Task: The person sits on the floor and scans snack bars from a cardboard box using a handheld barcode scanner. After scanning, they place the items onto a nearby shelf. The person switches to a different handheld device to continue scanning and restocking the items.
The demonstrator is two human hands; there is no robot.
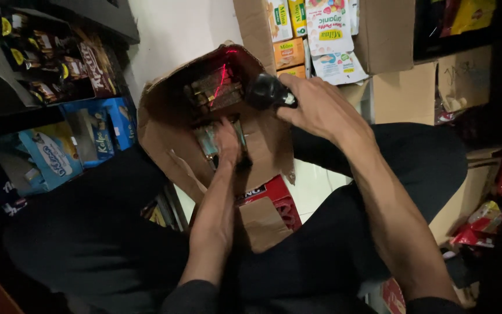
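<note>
Scanner aimed into an open carton of snack bars

The right hand (pixel 321 107) is clamped around a black handheld scanner (pixel 269 92), its red beam falling on the stacked bars (pixel 216 90) just ahead of the grip. Below the scanner, the left hand (pixel 226 142) reaches into the cardboard box (pixel 164 128), fingers pressed flat on packets there; whether they pinch one cannot be told. Beyond the box stand blue snack cartons (pixel 97 136) and green-yellow packs (pixel 289 52).
</note>
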